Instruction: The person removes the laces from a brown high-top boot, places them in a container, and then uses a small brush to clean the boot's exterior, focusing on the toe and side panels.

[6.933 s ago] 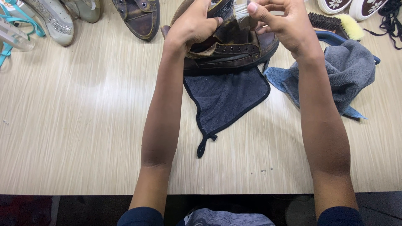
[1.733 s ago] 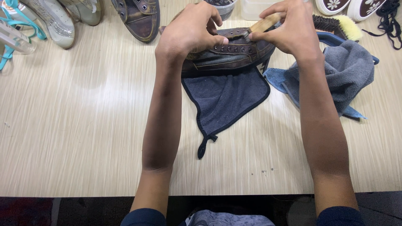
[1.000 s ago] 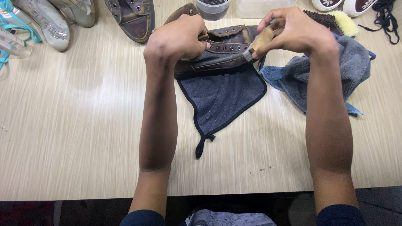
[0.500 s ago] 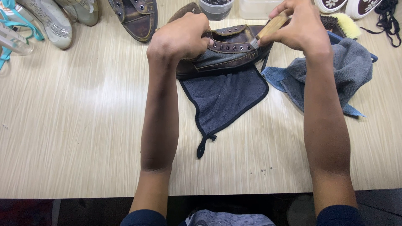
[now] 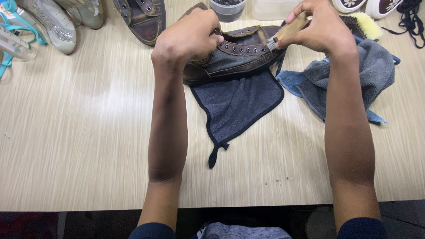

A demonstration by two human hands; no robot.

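A worn brown lace-less boot [image 5: 239,55] lies on its side on a dark blue cloth [image 5: 237,104] at the table's far middle. My left hand [image 5: 190,37] grips the boot at its ankle opening. My right hand [image 5: 321,28] holds a small wooden-handled brush [image 5: 287,32], its pale bristles touching the boot near the eyelets at the toe end.
A second brown boot [image 5: 144,17] lies at the far left-centre, with silver shoes [image 5: 57,20] beyond it. A grey-blue towel [image 5: 367,73] is bunched at the right, a larger brush [image 5: 361,24] behind it. A small tub [image 5: 228,9] and a clear container [image 5: 270,8] stand at the back.
The boot has been laid lower on the cloth than at first. My right hand has moved the brush back and forth along the eyelet row near the toe; my left hand keeps its grip.
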